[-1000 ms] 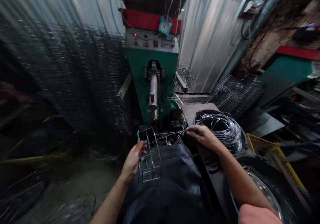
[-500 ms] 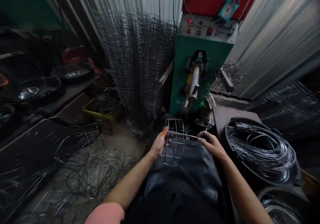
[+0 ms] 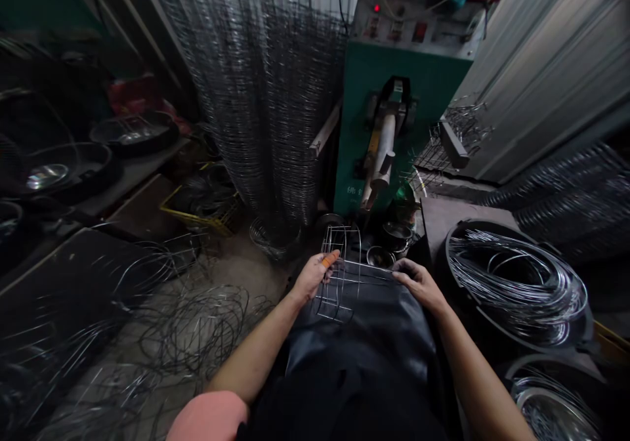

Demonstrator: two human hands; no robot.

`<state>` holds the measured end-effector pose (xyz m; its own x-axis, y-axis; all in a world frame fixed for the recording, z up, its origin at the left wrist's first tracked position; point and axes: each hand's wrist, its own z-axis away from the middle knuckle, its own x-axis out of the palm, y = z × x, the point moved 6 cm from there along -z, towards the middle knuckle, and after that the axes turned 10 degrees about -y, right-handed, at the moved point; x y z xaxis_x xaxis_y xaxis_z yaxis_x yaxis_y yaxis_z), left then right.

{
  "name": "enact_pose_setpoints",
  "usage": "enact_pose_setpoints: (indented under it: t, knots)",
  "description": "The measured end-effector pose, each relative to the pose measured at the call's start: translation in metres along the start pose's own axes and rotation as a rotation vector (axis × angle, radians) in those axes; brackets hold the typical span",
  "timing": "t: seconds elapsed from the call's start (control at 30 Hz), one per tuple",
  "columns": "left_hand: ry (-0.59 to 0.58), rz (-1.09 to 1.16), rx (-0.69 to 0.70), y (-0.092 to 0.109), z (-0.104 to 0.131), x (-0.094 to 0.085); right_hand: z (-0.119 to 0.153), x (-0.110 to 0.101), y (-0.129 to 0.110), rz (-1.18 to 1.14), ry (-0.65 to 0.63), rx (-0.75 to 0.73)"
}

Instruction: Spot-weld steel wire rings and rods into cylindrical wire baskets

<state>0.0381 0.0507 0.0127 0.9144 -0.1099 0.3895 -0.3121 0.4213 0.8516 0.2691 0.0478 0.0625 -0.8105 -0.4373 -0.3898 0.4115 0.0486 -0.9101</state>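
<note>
"What did you have?"

"My left hand (image 3: 311, 279) was clamped on the wire frame (image 3: 359, 277), over the dark apron (image 3: 403, 323). My right hand (image 3: 418, 283) pinched a thin rod (image 3: 374, 268) crossing it, which seemed to keep them lined up."

"Containers?"

"The black tub (image 3: 448, 267) held coiled wire (image 3: 556, 296); the lower tub (image 3: 541, 357), more wire. The yellow crate's (image 3: 197, 219) dark contents were unclear."

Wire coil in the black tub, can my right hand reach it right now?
Probably yes: the wire coil lies in an open tub near the right hand, with nothing visible over it. That hand is pinching a thin rod, so it would likely need to let go first.
</note>
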Motion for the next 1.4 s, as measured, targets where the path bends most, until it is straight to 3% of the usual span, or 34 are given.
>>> enact_pose_setpoints:
  t: [0.2,0.33,0.4,0.53,0.67,0.9,1.07,1.23,1.4]
  knots:
    - [-0.029,-0.022,-0.092,0.001,0.002,0.001,-0.002,0.003,-0.011,0.102,-0.115,-0.045]
    - [-0.070,0.024,-0.106,-0.001,0.002,-0.002,-0.006,-0.014,-0.020,0.168,-0.122,-0.043]
    - [-0.099,0.013,-0.094,-0.003,0.002,-0.003,-0.011,-0.028,-0.020,0.199,-0.069,-0.041]
    - [-0.129,0.012,-0.049,-0.005,0.004,-0.005,-0.017,-0.058,-0.021,0.266,0.215,-0.149]
    - [-0.083,0.090,0.010,0.007,-0.002,-0.004,-0.022,-0.058,-0.024,0.372,0.366,-0.277]
    - [-0.040,0.152,0.072,0.040,-0.034,0.000,-0.050,-0.045,-0.023,0.552,0.430,-0.374]
    - [-0.048,0.146,0.061,0.045,-0.057,0.004,-0.072,-0.053,-0.015,0.572,0.475,-0.390]
    - [-0.023,0.173,0.059,0.053,-0.075,0.001,-0.084,-0.072,-0.025,0.574,0.506,-0.435]
    - [0.007,0.125,0.067,0.059,-0.085,-0.001,-0.095,-0.082,-0.023,0.598,0.450,-0.390]
